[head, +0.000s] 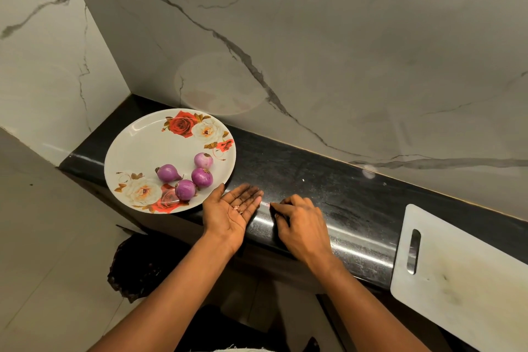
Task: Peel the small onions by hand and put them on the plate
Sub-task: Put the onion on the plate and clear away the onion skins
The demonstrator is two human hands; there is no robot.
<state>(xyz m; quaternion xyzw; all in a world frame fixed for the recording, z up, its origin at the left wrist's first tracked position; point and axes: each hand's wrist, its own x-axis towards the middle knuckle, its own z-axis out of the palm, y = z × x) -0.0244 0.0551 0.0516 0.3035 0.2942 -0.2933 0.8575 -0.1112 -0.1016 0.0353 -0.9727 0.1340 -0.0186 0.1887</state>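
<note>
Plate [137, 134]: 1 round white plate with a rose pattern was set at the left end of the tabletop [314, 180], in the corner by the wall [314, 37].
Onions [202, 177]: 4 small purple onions, peeled, were seen lying on the plate, clustered toward its near right side; 2 of them were touching.
Left hand [231, 208]: held palm up just beside the near right rim of the plate, over the front edge of the tabletop.
Left grip: fingers were spread flat and relaxed, with nothing clasped.
Peel scraps [237, 209]: a few small pinkish bits were noted lying loose on the left palm.
Right hand [303, 223]: laid palm down on the tabletop, just beside the left hand but apart from it.
Right grip: fingers were curled with tips on the surface; whether anything was pinched could not be told.
Loose scrap [270, 204]: 1 tiny pink bit was seen on the tabletop at the right index fingertip.
Cutting board [463, 280]: 1 white board with a slot handle was placed at the right, overhanging the front edge.
Dark bag [137, 266]: seen below the tabletop, on the floor [43, 237].
</note>
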